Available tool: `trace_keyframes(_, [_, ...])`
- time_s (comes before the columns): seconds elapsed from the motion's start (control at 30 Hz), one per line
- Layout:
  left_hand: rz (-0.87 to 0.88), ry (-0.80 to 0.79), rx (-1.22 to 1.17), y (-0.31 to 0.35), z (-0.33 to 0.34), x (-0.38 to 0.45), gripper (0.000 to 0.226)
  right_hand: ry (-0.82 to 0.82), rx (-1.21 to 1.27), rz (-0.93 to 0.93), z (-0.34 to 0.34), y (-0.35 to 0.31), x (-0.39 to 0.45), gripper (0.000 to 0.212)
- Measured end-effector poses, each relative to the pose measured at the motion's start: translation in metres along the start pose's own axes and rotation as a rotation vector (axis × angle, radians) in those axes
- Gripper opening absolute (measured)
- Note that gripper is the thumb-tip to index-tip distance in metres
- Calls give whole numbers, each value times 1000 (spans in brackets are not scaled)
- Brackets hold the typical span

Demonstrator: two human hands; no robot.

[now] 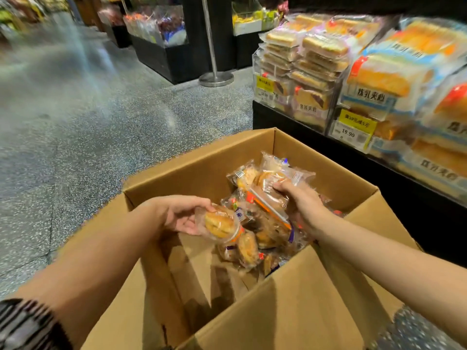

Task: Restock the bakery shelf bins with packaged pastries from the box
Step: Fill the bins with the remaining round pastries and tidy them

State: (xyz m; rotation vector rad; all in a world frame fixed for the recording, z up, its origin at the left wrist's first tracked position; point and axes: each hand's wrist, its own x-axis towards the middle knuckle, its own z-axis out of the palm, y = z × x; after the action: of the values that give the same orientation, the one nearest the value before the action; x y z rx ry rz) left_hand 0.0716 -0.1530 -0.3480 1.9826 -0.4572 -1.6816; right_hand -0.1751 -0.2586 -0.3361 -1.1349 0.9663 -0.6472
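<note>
So we're looking down at a speckled grey floor [83, 117] that fills most of the left side, pretty blurry further back. Off to the right there's a black display shelf [283, 120] with clear shelf bins [336, 79] stacked full of wrapped sliced cakes [318, 61], and yellow price tags [355, 125] stuck on the bin fronts; one reads 19.90. Further back we can see a metal stanchion post [214, 59] standing on its round base, plus more dark display stands behind it, too smeared to make out what's in them.

Right under us is the big open cardboard box [202, 162], flaps folded outward. The packaged pastries [255, 248] are heaped toward the right side of the box, with bare cardboard bottom showing on the left.

Our right hand [300, 200] is down in the heap, fingers curled around a bunch of packets [270, 188], thumb pinned on top of the wrappers. Our left hand [182, 215] is over the middle of the box, pinching a single round pastry in clear wrap [221, 223] between thumb and fingers, lifted just clear of the pile. A striped sleeve [27, 324] peeks in at the bottom left corner.
</note>
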Motion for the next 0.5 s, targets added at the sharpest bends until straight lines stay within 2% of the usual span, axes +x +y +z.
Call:
trace_keyframes(0.07, [169, 2, -215, 12, 9, -12, 48, -58, 228, 90, -4, -18, -9, 31])
trace_keyframes(0.13, [330, -47, -388, 28, 24, -23, 36, -112, 319, 137, -13, -41, -22, 24])
trace_keyframes(0.17, [419, -82, -455, 36, 33, -27, 38, -122, 346, 138, -19, -50, -27, 24])
trace_keyframes(0.27, [650, -185, -636, 61, 71, -39, 72, -81, 457, 115, -34, -76, -44, 31])
trace_keyframes(0.3, [692, -187, -661, 70, 85, -42, 74, -67, 499, 102, -39, -83, -47, 33])
trace_keyframes(0.37, [734, -188, -699, 85, 115, -49, 63, -36, 552, 60, -50, -99, -55, 34])
trace_keyframes(0.5, [699, -254, -687, 104, 162, -61, 67, -12, 637, -47, -88, -129, -77, 33])
